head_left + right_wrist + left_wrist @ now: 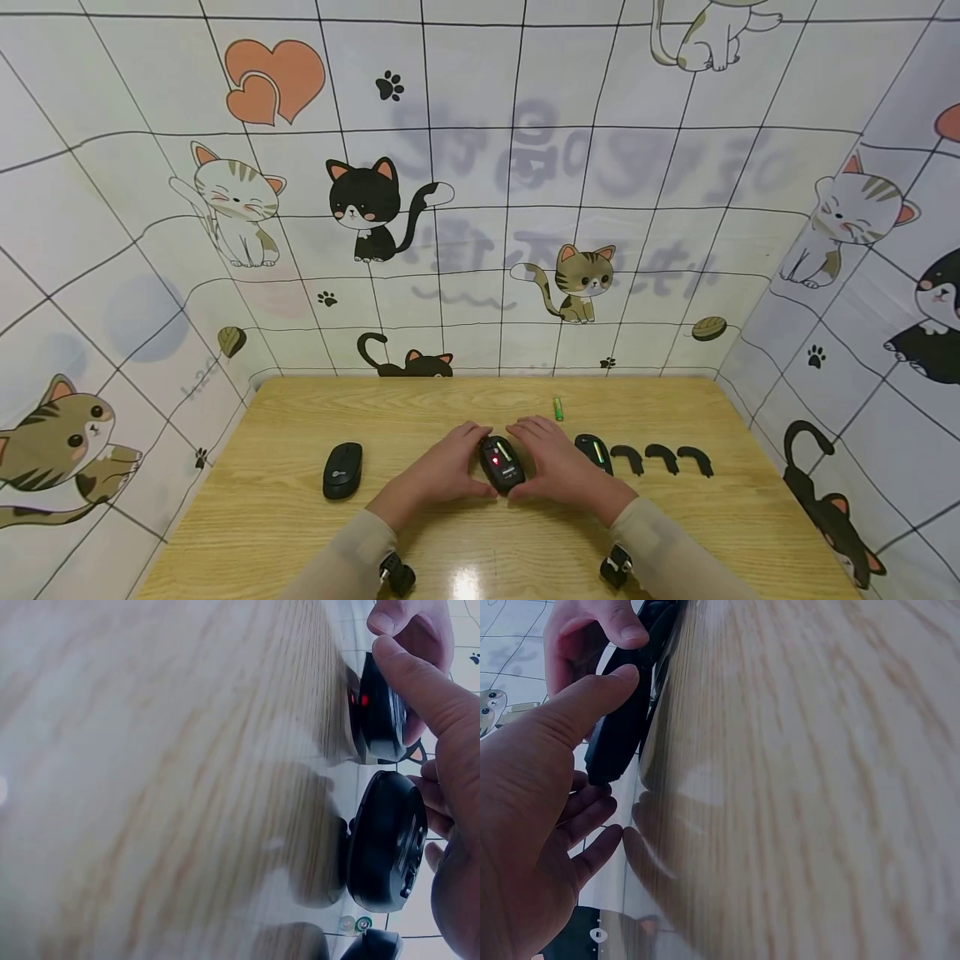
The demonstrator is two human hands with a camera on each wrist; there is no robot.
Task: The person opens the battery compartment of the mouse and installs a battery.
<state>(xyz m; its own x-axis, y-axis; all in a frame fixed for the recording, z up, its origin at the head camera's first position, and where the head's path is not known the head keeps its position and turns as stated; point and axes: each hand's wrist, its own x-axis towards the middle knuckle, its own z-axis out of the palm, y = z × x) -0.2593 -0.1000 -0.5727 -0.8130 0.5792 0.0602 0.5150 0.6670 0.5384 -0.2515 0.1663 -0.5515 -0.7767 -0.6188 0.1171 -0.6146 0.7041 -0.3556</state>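
A black computer mouse (502,464), its cover off, shows a battery in its slot and a glowing red light. My left hand (452,463) grips it from the left side, and the left wrist view shows that thumb along the edge of the mouse (619,731). From the other side my right hand (553,462) holds the same mouse, thumb on the near end and fingers at the far end. Partly behind the right hand lies a second uncovered mouse (595,452) with a battery in it; it appears close to the right palm in the right wrist view.
On the left of the wooden table (300,550) lies a black mouse (342,471) with its cover on. Three curved black mouse covers (662,457) form a row at the right. A green battery (558,408) lies toward the back. Cat-printed cloth (480,292) surrounds the table.
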